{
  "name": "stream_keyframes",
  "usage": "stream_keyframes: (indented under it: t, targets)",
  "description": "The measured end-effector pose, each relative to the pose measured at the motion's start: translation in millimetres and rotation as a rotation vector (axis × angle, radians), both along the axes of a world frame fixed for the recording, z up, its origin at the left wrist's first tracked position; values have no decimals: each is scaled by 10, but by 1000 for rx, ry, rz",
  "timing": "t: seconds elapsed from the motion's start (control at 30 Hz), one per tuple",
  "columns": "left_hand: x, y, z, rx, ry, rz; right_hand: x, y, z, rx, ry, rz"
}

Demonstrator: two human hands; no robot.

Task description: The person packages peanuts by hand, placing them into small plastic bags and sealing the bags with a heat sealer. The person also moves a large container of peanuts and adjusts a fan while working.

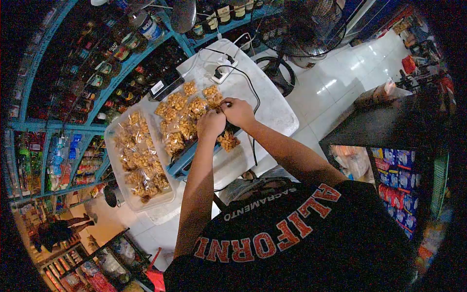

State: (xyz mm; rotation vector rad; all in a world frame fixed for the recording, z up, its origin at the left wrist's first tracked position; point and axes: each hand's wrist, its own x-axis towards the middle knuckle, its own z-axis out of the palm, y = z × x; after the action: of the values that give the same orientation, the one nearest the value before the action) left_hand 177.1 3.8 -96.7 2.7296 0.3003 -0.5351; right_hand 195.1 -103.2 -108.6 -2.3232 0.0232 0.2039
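Note:
My left hand (211, 123) and my right hand (237, 112) meet over the table, fingers bent and pressed together near the top edge of a blue device (185, 160). What they pinch is too small and dark to make out. Beyond and left of them lies a pile of clear bags of golden-brown nuts (182, 117). One more small bag of nuts (228, 140) lies just below my hands. At the left, a clear plastic tub (170, 198) holds several similar bags.
The white table (277, 109) carries a power strip (224, 72) with black cables running past my right hand. A fan (306, 24) stands beyond it. Blue shelves (53, 127) with bottles are at the left, a dark counter (365, 121) at the right. A person (56, 232) is at lower left.

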Motion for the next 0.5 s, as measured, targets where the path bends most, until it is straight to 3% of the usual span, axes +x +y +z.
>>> stream_keyframes:
  t: [0.17, 0.23, 0.43, 0.47, 0.5]
  targets:
    - [-14, -11, 50, 8, -19, -6, 6, 5, 0, -18, 10, 18]
    - [-49, -32, 204, 30, -38, -154, -2, 4, 29, -26, 42, 0]
    - [-71, -86, 237, 34, -44, -16, -14, -13, 36, -14, 2, 50]
    - [-16, 15, 72, 139, 9, -275, -12, -25, 13, -2, 20, 65]
    - [19, 77, -76, 140, -1, -270, -15, -37, 67, -2, 9, 69]
